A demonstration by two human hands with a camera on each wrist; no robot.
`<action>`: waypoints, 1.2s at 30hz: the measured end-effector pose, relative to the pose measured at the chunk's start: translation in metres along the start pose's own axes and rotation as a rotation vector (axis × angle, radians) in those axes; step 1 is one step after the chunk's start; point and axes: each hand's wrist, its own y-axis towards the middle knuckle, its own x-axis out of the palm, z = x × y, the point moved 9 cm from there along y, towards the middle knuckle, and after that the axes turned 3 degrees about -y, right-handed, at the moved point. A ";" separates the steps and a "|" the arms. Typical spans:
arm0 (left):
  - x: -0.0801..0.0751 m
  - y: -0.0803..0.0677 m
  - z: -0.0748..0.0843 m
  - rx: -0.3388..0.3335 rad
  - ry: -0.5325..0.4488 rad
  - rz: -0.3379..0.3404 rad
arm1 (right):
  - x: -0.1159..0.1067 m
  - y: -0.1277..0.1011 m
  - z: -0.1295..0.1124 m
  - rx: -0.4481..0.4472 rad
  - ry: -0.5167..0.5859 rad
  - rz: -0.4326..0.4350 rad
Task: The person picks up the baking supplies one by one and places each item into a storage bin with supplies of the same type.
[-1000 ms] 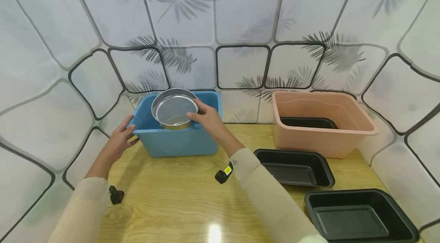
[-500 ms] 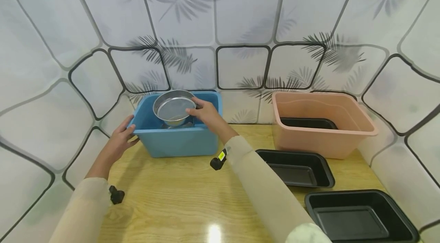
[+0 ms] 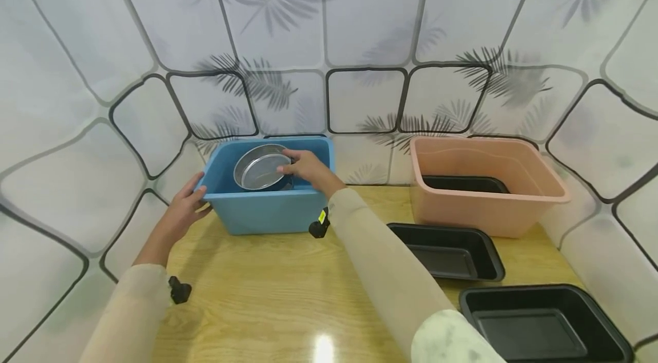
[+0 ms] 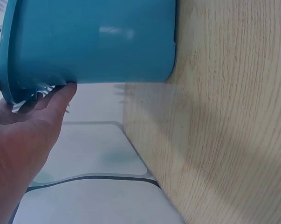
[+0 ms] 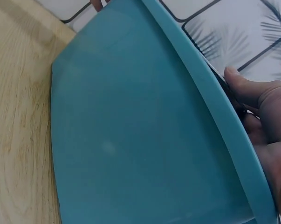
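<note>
A shallow round metal sieve point(image 3: 261, 172) with a grey, mesh-like bottom is tilted inside the blue plastic bin point(image 3: 267, 217). My right hand point(image 3: 308, 168) pinches its right edge, thumb on the inner side. In the right wrist view, the bin's wall point(image 5: 131, 130) hides most of the sieve, and the thumb and fingers of my right hand point(image 5: 266, 107) show just past the bin's rim. My left hand point(image 3: 182, 209) grips the bin's left end. The left wrist view shows the fingers of that hand point(image 4: 35, 114) tucked under the rim, against the outer wall.
On the right stands a peach bin point(image 3: 483, 212) with a black pan point(image 3: 465, 184) inside. A black loaf pan point(image 3: 447, 251) lies before it, and another black pan point(image 3: 545, 323) sits nearer the front right. A patterned sheet point(image 3: 365, 100) backs the wooden table point(image 3: 247, 294).
My right hand has lowered the sieve from above the rim deeper into the blue bin, shifting it slightly right. The left hand stays at the bin's left end.
</note>
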 end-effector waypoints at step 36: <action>-0.003 -0.001 0.002 -0.014 0.028 0.035 | 0.007 0.025 0.018 0.078 -0.430 -0.021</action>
